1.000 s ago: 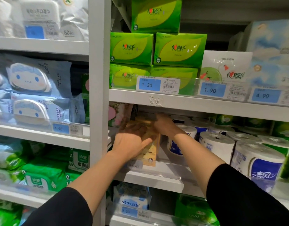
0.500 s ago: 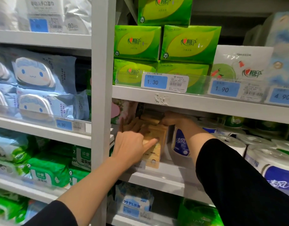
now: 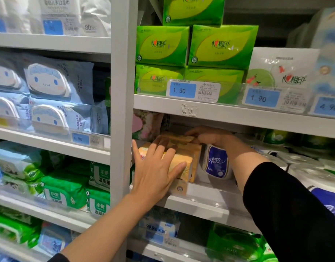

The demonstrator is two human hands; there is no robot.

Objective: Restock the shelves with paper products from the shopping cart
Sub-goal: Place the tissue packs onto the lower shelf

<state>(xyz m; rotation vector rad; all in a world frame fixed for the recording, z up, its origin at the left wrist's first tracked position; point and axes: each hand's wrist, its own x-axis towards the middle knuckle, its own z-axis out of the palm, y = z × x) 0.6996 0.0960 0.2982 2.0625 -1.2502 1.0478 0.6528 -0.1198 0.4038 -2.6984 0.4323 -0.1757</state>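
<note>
Head view: yellow packs are pressed by the flat, open left hand. Top pack is gripped by the right hand; they should be nudged back square, probably.

Left hand flat, fingers spread; right hand reaching forward, fingers curled.

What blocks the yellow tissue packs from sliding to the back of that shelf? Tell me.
Nothing visible does. The left hand presses flat against the front of the yellow tissue packs, and the right hand rests on top of them. The toilet roll stands to their right, beside the path. The space behind them is hidden.
</note>
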